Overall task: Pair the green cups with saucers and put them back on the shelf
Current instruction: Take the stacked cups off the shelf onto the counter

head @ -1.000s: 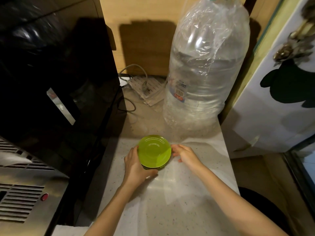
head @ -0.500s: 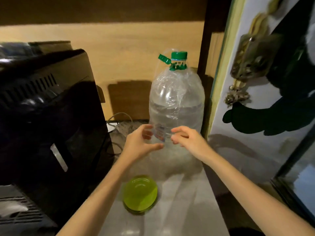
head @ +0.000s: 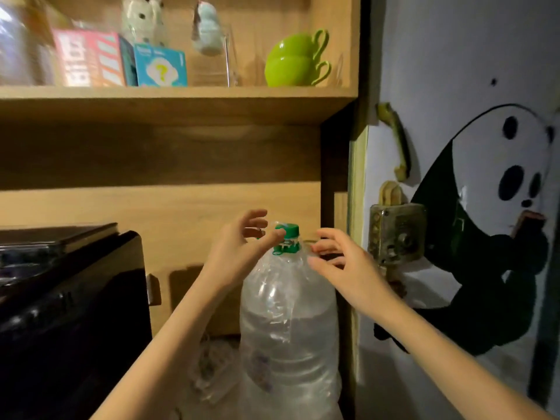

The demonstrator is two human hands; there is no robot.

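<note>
Two green cups point(head: 292, 60) stand stacked on the wooden shelf point(head: 169, 98) at the upper right, handles pointing right. My left hand point(head: 239, 250) and my right hand point(head: 342, 265) are raised in front of me, well below the shelf, on either side of the green cap of a big water bottle point(head: 288, 322). Both hands have spread fingers and hold nothing. No green saucers are in view.
Colourful boxes point(head: 118, 60) and small figures point(head: 142, 21) fill the left and middle of the shelf. A black appliance point(head: 66, 313) stands at the left. A door with a panda picture point(head: 485, 231) and a metal lock point(head: 397, 231) is at the right.
My view has tilted up from the counter to the shelf. Both hands let go of the green saucers on the counter and rose to the bottle cap's height; the saucers dropped out of view.
</note>
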